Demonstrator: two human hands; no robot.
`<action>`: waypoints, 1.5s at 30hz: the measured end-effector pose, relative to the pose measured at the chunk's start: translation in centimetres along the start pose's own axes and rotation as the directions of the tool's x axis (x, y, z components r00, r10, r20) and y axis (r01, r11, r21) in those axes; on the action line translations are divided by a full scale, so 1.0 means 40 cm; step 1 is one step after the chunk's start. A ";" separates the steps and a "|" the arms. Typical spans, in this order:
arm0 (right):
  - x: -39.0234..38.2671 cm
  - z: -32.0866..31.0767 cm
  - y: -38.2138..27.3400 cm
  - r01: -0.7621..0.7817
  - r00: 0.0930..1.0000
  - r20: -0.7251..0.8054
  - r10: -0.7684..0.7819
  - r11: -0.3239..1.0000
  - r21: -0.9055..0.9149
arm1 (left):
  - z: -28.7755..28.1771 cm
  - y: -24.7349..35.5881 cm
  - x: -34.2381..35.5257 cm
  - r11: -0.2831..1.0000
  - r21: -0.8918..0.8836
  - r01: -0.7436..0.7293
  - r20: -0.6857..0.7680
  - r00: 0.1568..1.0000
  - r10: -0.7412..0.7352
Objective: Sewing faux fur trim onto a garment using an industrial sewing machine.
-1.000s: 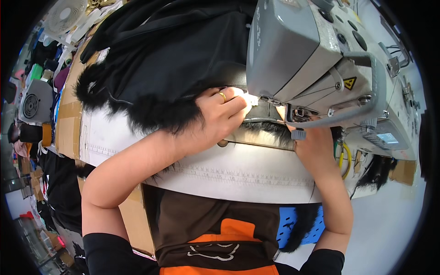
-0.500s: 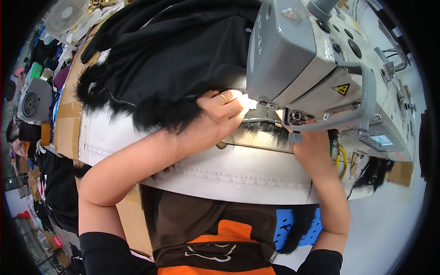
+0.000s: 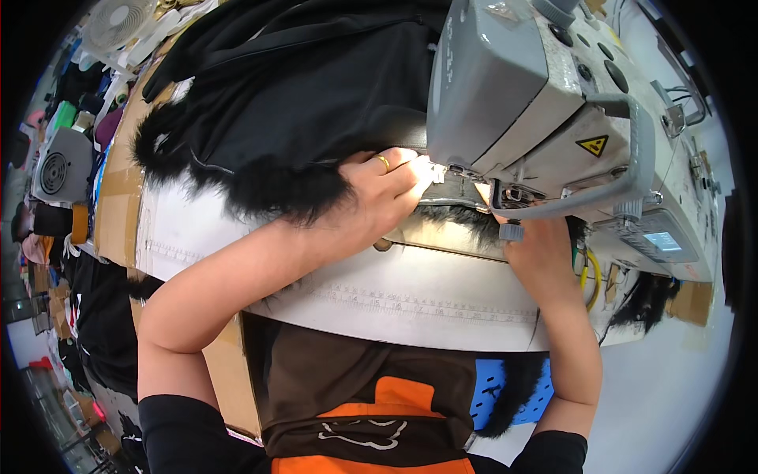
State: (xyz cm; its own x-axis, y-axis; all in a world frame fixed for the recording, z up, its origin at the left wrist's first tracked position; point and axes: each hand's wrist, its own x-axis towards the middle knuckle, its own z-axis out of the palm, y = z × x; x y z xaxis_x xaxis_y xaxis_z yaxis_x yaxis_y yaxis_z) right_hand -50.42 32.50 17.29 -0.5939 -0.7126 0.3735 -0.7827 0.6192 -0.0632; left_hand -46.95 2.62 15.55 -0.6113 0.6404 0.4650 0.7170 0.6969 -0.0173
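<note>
A black garment [image 3: 308, 103] with fluffy black fur trim [image 3: 276, 188] lies across the sewing table, its edge running under the head of a grey and white sewing machine [image 3: 493, 87]. My left hand [image 3: 377, 192], with a ring on one finger, is closed on the garment just left of the needle area, fingertips bunched at the lit edge. Beyond the machine's front guard, my right hand [image 3: 541, 241] reaches to the fabric on the right side of the needle. The machine hides its fingertips, so its grip does not show. Between the hands runs a strip of fur edging [image 3: 458, 217].
A printed ruler strip [image 3: 410, 304] follows the table's near edge. Yellow-handled scissors or snips [image 3: 586, 280] and fur scraps [image 3: 641, 304] are at the right. A blue perforated basket [image 3: 505, 391] sits below the table edge. A white fan [image 3: 118, 24] stands far left.
The whole view has shifted slightly. Both hands stay beside the needle area on the garment, with hardly any visible movement of the fabric.
</note>
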 end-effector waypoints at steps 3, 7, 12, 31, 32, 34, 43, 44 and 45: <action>-0.001 -0.005 0.006 0.042 0.997 0.072 -0.040 0.999 -0.027 | 0.010 0.002 -0.005 0.998 -0.043 0.044 0.030 0.999 -0.042; -0.001 -0.020 0.019 0.038 0.984 0.174 -0.030 0.998 -0.045 | 0.003 0.016 -0.011 0.995 -0.064 0.078 0.030 0.997 -0.076; -0.010 -0.062 0.037 -0.057 0.897 0.442 0.019 0.996 0.075 | -0.090 0.148 -0.027 0.926 0.361 0.106 0.226 0.954 -0.197; 0.016 -0.004 -0.042 -0.125 0.945 0.285 0.159 0.983 -0.133 | -0.046 -0.017 -0.029 0.994 -0.049 0.101 0.146 0.985 -0.093; 0.012 -0.006 -0.052 -0.166 0.969 0.186 0.160 0.986 0.013 | -0.052 -0.002 -0.036 0.996 -0.044 0.083 0.138 0.987 -0.076; 0.012 -0.010 -0.053 -0.190 0.980 0.088 0.177 0.968 0.162 | -0.058 0.014 -0.045 0.998 -0.038 0.048 0.121 0.992 -0.043; 0.002 -0.022 -0.031 -0.011 0.978 0.209 0.019 0.999 -0.037 | -0.047 0.026 -0.076 0.971 0.240 -0.001 0.178 0.983 -0.043; -0.005 -0.016 -0.029 0.017 0.985 0.174 -0.005 0.998 -0.067 | -0.050 0.032 -0.076 0.971 0.237 0.020 0.193 0.979 -0.067; -0.010 -0.012 -0.028 0.044 0.990 0.140 -0.030 0.994 -0.098 | -0.052 0.037 -0.077 0.972 0.233 0.041 0.208 0.974 -0.091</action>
State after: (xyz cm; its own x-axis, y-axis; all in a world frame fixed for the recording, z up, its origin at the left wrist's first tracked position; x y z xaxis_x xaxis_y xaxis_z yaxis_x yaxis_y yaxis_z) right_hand -49.21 32.24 17.65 -0.5902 -0.7703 0.2417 -0.7862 0.6164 0.0447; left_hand -43.32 1.01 15.95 -0.7305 0.6273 0.2700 0.5933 0.7787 -0.2041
